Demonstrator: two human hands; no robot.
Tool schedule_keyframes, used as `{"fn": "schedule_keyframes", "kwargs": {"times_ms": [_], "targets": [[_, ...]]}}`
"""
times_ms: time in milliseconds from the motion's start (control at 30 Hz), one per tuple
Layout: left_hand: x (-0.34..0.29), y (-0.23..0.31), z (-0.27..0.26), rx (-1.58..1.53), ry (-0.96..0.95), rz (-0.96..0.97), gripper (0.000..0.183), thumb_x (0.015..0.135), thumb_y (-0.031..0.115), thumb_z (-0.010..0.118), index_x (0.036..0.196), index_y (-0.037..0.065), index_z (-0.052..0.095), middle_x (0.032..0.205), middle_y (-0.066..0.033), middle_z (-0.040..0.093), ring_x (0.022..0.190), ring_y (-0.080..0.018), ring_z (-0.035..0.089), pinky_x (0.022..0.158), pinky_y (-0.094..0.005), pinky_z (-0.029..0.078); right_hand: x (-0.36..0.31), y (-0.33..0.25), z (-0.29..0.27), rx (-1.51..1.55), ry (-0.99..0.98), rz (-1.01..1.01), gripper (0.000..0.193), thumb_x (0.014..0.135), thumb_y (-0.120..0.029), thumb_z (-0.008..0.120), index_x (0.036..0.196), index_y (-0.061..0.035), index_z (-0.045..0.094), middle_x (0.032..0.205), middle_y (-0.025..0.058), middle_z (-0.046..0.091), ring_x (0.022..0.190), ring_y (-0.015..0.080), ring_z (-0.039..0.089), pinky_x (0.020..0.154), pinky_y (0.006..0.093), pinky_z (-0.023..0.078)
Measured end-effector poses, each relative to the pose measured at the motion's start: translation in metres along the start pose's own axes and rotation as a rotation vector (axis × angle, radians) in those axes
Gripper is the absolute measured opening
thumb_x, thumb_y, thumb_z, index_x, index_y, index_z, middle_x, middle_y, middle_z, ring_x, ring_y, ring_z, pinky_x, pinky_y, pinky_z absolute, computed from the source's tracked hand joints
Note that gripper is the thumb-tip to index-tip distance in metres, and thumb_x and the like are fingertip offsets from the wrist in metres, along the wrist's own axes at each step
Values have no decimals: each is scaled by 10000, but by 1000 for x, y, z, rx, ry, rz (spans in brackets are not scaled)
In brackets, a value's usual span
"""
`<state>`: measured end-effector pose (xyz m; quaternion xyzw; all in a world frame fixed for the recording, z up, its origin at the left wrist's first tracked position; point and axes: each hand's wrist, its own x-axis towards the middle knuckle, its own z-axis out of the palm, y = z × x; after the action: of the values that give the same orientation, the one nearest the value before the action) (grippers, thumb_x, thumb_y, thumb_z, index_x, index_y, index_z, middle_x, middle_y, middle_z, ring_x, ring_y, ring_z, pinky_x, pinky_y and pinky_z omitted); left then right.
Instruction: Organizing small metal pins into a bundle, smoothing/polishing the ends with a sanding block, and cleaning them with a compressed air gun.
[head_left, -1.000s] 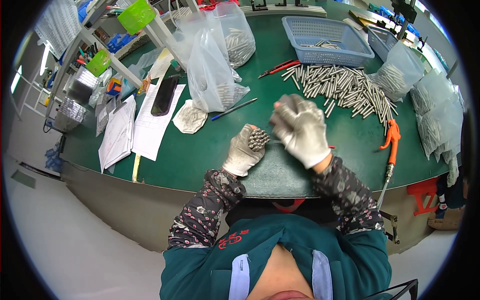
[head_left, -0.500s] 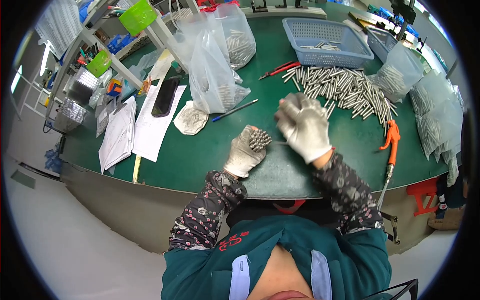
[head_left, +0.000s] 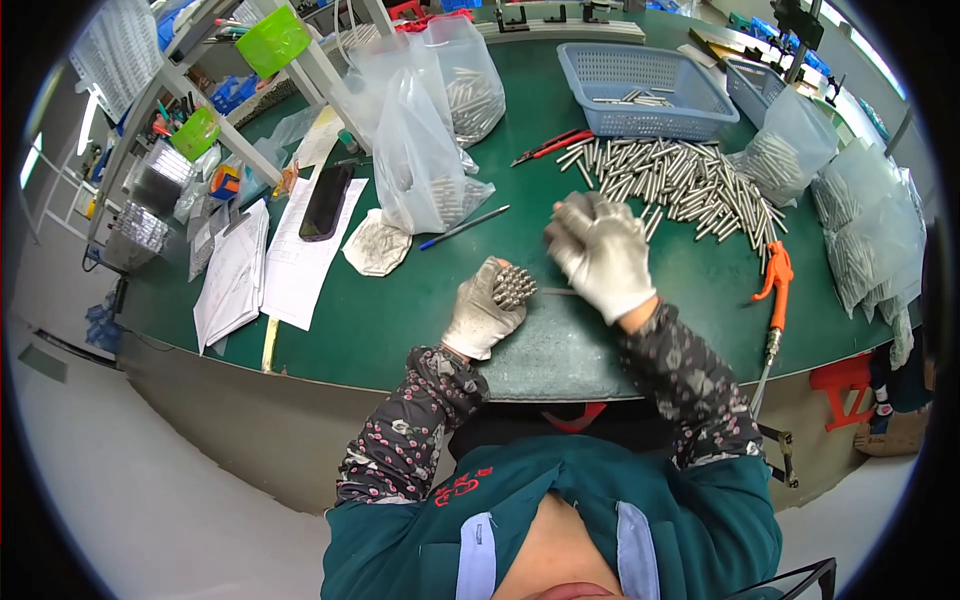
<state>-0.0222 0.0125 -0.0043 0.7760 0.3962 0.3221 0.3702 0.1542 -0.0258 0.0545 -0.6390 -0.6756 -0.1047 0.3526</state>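
My left hand (head_left: 482, 312), in a pale work glove with bare fingertips, is closed round a bundle of short metal pins (head_left: 514, 287), their ends facing up and right. To its right, my right hand (head_left: 602, 255), gloved alike, hovers over the table with its fingers curled in. Whatever it may hold is hidden by the glove. Between the hands a thin grey rod (head_left: 560, 291) shows; I cannot tell whether it lies on the table or touches the right hand. Just beyond my right hand spreads a loose heap of metal pins (head_left: 680, 180).
Behind the heap stands a blue basket (head_left: 650, 122) with some pins. Plastic bags of pins (head_left: 425, 165) flank the work area. Red-handled pliers (head_left: 552, 146), a pen (head_left: 464, 228), a white cloth pad (head_left: 377, 243), a phone (head_left: 326, 203), papers (head_left: 290, 285) and an orange air gun (head_left: 776, 275) lie about.
The whole view has shifted slightly. My left hand still grips its bundle of pins. My right hand stays near the heap, its curled fingers only slightly changed.
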Motion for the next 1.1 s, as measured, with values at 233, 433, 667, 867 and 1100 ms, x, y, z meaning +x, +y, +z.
{"fn": "schedule_keyframes", "kwargs": {"times_ms": [233,433,667,867,1100], "targets": [[-2,12,-1,0,29,6,424,595,46,700,966,25,495,848,-97,616,779,-200,618,688,-292,494,-9,11,3,-111,4,36,318,760,-293,551,1010,-105,606,899,164,560,792,298,548,647,411,417],[-1,-7,5,-541,53,-46,368,610,25,670,931,25,489,798,-80,601,720,-166,607,659,-273,487,-11,-12,-6,23,-147,9,335,753,-290,579,1018,-89,620,1065,269,534,917,354,546,754,432,422],[-2,5,0,-129,17,-57,375,639,-25,659,955,29,466,811,-5,564,734,-69,537,663,-209,456,-25,-7,5,32,-98,-46,350,741,-298,581,1034,-109,600,1083,224,524,946,323,523,778,426,405],[-4,-4,-1,-195,2,58,363,639,-17,660,945,38,473,784,-11,571,710,-68,544,638,-211,458,-34,8,6,-58,-194,30,402,685,-294,622,1052,-133,593,1157,188,484,1039,311,470,839,426,380],[-5,-7,0,-234,12,86,350,641,-13,666,936,48,488,770,-14,577,694,-80,559,623,-219,470,-34,13,5,-34,-289,76,411,683,-277,611,1064,-127,588,1163,193,481,1042,315,470,847,432,381]]}}
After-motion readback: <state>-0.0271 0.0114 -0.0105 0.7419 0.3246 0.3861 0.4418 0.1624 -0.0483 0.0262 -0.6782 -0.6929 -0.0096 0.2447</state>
